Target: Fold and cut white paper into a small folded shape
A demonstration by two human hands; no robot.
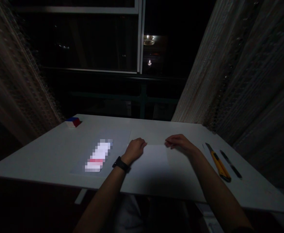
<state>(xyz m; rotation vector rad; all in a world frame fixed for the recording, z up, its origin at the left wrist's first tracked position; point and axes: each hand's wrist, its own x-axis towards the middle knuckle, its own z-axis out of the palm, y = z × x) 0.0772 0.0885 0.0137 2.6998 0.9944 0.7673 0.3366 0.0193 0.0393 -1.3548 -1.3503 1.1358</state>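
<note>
A white sheet of paper [154, 158] lies in front of me on the white table, its near part in shadow. My left hand [136, 149], with a black watch [121, 164] on the wrist, is closed at the sheet's far left corner. At the far right corner, the fingers of my right hand [179, 142] are pinched together on the paper's edge. The dim light hides the exact contact of the fingertips. Left of my left hand, a lit phone [99, 155] with a blurred screen rests on another white sheet [124, 137].
On the right of the table [42, 155] lie a yellow utility knife [219, 165] and a black pen [231, 164], with some paper beneath the knife. A Rubik's cube [72, 122] sits at the far left corner. Curtains [205, 64] hang on both sides of a dark window.
</note>
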